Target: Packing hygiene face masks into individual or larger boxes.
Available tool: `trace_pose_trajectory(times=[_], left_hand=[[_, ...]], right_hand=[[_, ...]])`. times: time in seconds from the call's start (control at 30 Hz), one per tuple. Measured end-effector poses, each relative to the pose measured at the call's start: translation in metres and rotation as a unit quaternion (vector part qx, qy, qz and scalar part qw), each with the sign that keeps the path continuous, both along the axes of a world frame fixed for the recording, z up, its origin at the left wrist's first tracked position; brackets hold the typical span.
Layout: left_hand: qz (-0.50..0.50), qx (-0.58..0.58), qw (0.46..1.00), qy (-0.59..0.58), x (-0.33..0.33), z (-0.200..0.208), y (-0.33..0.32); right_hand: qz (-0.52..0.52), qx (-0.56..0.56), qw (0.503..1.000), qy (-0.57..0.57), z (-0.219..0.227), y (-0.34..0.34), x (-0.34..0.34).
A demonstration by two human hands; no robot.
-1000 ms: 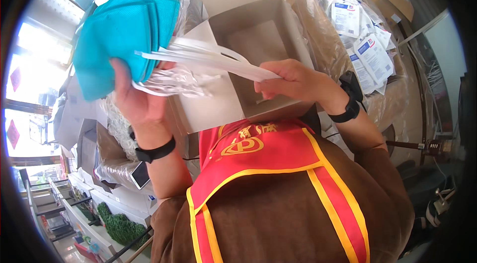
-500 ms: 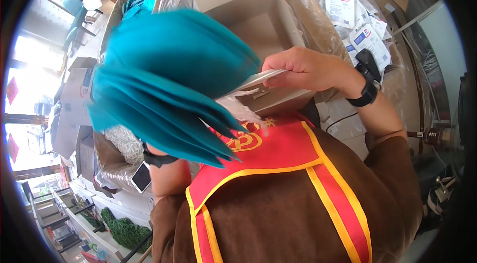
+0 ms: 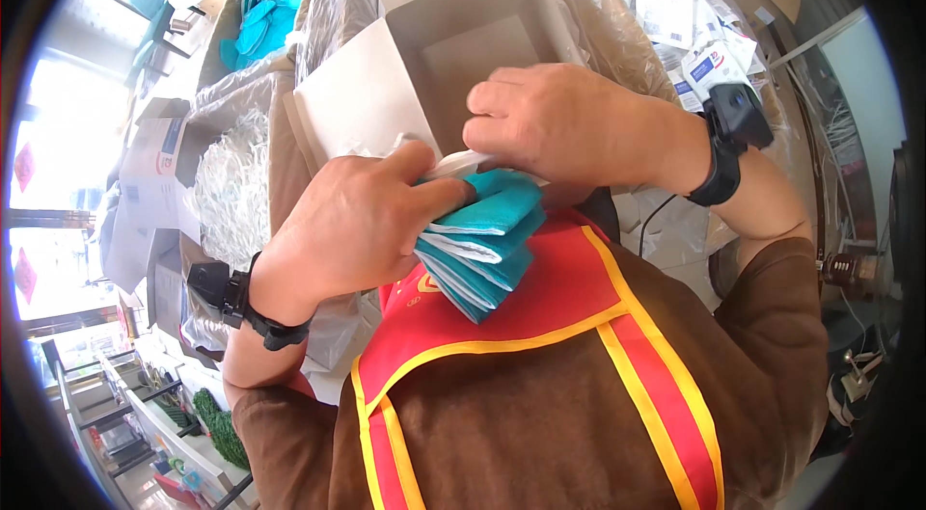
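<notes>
A bundle of folded teal fabric pieces [image 3: 487,245], layered and white along the inner edges, hangs in front of my chest. My left hand [image 3: 352,221] is closed round its upper end, with thumb and forefinger at a white strip [image 3: 457,165]. The strip runs across the top of the bundle to my right hand [image 3: 569,120], whose curled fingers pinch its other end. Part of the strip is hidden behind my fingers. Just beyond both hands stands an open cardboard box [image 3: 362,95] with its flaps up.
A lined box of teal pieces [image 3: 265,18] stands at the far left, and a plastic-lined box of white stringy strips [image 3: 234,177] is nearer. White printed packets [image 3: 675,18] fill another lined box at the far right. Shelving [image 3: 145,414] is at the lower left.
The teal bundle has swung down from the left and is now folded smaller, close to my chest. My left hand has come into view on it. My right hand has moved slightly left.
</notes>
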State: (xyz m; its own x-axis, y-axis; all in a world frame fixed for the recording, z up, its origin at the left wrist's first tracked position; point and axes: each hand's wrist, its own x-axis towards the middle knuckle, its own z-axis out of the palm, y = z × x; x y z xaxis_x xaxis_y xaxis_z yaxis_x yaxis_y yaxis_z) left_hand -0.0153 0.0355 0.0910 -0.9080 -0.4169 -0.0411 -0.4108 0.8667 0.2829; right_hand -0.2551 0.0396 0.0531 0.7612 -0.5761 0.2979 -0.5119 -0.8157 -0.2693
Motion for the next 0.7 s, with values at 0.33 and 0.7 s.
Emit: trace_pose_trajectory(times=[0.33, 0.7], left_hand=[[0.001, -0.037, 0.993, 0.113, 0.015, -0.002, 0.013], [0.081, -0.138, 0.978, 0.136, 0.082, -0.026, 0.006]], right_hand=[[0.000, 0.080, 0.997, 0.013, 0.021, 0.030, -0.023], [-0.074, 0.231, 0.970, 0.024, 0.056, 0.084, -0.071]])
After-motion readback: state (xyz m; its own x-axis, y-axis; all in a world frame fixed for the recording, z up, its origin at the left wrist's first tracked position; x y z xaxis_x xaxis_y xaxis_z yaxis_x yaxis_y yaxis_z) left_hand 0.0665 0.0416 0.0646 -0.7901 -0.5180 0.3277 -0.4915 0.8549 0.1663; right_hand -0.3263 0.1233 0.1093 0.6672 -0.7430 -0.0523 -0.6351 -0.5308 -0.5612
